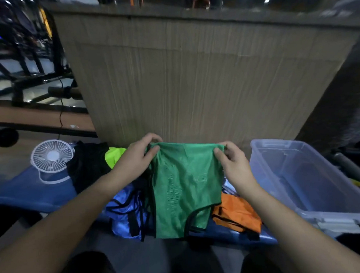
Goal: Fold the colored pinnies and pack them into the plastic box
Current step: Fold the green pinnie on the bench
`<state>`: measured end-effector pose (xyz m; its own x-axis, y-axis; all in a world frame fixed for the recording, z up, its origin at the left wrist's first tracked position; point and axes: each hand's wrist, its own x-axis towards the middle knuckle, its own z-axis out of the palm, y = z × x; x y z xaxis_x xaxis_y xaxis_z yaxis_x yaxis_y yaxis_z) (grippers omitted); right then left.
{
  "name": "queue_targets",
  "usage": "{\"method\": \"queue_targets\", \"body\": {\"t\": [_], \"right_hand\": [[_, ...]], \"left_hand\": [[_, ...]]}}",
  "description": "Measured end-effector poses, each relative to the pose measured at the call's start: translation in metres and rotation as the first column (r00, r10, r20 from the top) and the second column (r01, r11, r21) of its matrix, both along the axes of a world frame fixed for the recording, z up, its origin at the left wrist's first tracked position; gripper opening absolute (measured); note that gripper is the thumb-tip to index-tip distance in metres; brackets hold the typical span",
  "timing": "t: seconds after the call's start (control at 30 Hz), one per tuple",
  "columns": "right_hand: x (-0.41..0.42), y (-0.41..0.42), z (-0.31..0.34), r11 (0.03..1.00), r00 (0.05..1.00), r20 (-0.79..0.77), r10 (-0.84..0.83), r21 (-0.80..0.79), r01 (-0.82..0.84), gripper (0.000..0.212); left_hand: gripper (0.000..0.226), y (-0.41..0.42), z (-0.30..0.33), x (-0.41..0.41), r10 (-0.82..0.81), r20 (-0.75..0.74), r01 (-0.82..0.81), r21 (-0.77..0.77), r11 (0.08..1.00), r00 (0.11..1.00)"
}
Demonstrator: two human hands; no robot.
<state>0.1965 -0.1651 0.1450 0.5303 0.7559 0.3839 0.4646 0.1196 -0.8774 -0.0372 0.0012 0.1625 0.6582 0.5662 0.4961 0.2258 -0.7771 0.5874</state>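
Observation:
I hold a green mesh pinny up by its top edge, and it hangs down in front of me. My left hand pinches the top left corner, my right hand pinches the top right corner. Under it on the blue surface lie a blue pinny, an orange pinny, a neon yellow pinny and a black one. The clear plastic box stands to the right with nothing visible inside.
A small white fan stands on the blue surface at the left. A tall ribbed beige panel rises right behind the pinnies. Dark metal frames and a cable are at the far left.

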Motion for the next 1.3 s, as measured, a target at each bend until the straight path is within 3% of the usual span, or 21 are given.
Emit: {"method": "queue_targets", "body": {"t": [0.17,0.27,0.37,0.43,0.53,0.63,0.73,0.83,0.93,1.3], "right_hand": [[-0.001,-0.006,0.043,0.995,1.000,-0.003,0.009,0.104,-0.008,0.006],[-0.002,-0.010,0.057,0.994,0.997,0.071,-0.030,0.110,0.023,0.010],[-0.002,-0.014,0.066,0.991,0.995,0.075,-0.061,0.124,0.051,0.011],[-0.002,-0.016,0.069,0.989,0.994,0.087,-0.072,0.134,0.060,0.005],[-0.002,-0.019,0.071,0.992,0.990,0.120,-0.079,0.109,0.066,0.013],[-0.004,-0.021,0.074,0.992,0.986,0.142,-0.086,0.099,0.072,0.016],[-0.004,-0.022,0.074,0.994,0.988,0.132,-0.082,0.082,0.071,0.027],[-0.004,-0.023,0.077,0.994,0.990,0.116,-0.075,0.084,0.065,0.014],[-0.002,-0.024,0.081,0.993,0.995,0.082,-0.057,0.107,0.048,0.014],[0.026,-0.007,0.088,0.992,0.987,0.107,-0.118,0.061,0.112,0.016]], "left_hand": [[0.015,-0.009,0.041,-0.006,-0.156,-0.118,0.141,-0.123,0.982,0.981],[0.039,-0.015,0.055,-0.013,-0.197,-0.258,0.156,-0.172,0.973,0.946],[0.049,-0.019,0.064,-0.015,-0.169,-0.261,0.135,-0.143,0.980,0.950],[0.042,-0.019,0.070,-0.017,-0.077,-0.225,0.061,-0.074,0.995,0.971],[0.028,-0.017,0.077,-0.020,0.055,-0.205,-0.056,-0.002,0.998,0.977],[0.020,-0.017,0.085,-0.022,0.103,-0.220,-0.093,0.055,0.994,0.970],[0.015,-0.015,0.089,-0.022,0.073,-0.280,-0.062,0.050,0.997,0.957],[0.012,-0.013,0.092,-0.022,-0.009,-0.301,0.012,0.010,1.000,0.954],[0.010,-0.012,0.096,-0.020,-0.046,-0.256,0.040,-0.027,0.999,0.966],[0.010,0.006,0.104,0.016,0.039,-0.233,-0.023,0.072,0.997,0.972]]}}
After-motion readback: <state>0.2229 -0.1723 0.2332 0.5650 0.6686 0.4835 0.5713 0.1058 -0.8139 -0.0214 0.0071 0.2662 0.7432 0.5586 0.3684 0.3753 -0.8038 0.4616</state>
